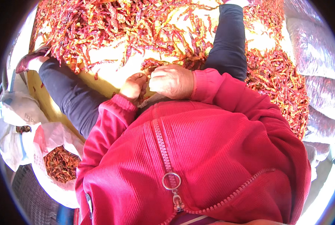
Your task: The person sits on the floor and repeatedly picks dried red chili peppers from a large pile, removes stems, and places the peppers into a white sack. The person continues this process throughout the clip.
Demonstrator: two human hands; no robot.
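Note:
Low over my lap, my left hand [133,86] is half curled, its thumb and fingertips drawn together. Just right of it, my right hand [171,81] is bent with the back turned up, and its fingertips come close to the left ones. Reddish-brown bits show below and between the fingers, but the hands hide whether either one grips a pepper. Directly beyond the right hand lies a small cluster of dried red chili peppers [194,60]. A large spread of dried chili peppers [100,25] covers the yellow surface [100,84] before me.
My outstretched legs [69,92] frame the work area. More dried chilies are heaped [277,87] beyond the right leg. Filled clear plastic bags [316,50] are stacked along the right side. At left, an open white sack [38,157] holds chili pieces, beside another white bag [21,109].

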